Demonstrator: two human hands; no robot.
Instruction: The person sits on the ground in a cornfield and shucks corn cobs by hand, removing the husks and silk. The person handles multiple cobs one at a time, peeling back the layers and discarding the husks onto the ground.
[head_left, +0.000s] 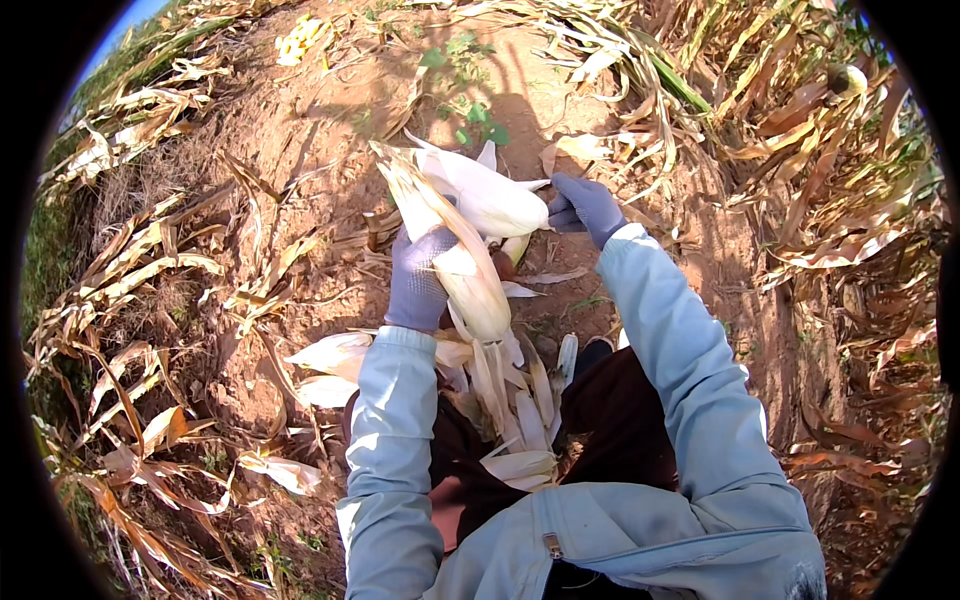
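My left hand, in a grey-purple knit glove, is wrapped around a corn ear with its dry husk partly pulled open. The straw-coloured outer husk hangs down from that hand toward my lap. Above it a broad, pale inner husk spreads to the right. At its right edge my right hand, gloved alike, has its fingers pinched on the husk. The kernels of the ear are hidden from view. Several loose husk pieces lie between my knees.
Dry corn stalks and leaves cover the ground on the left and right. A pile of yellow corn ears lies on the reddish soil ahead. A small green plant grows beyond my hands.
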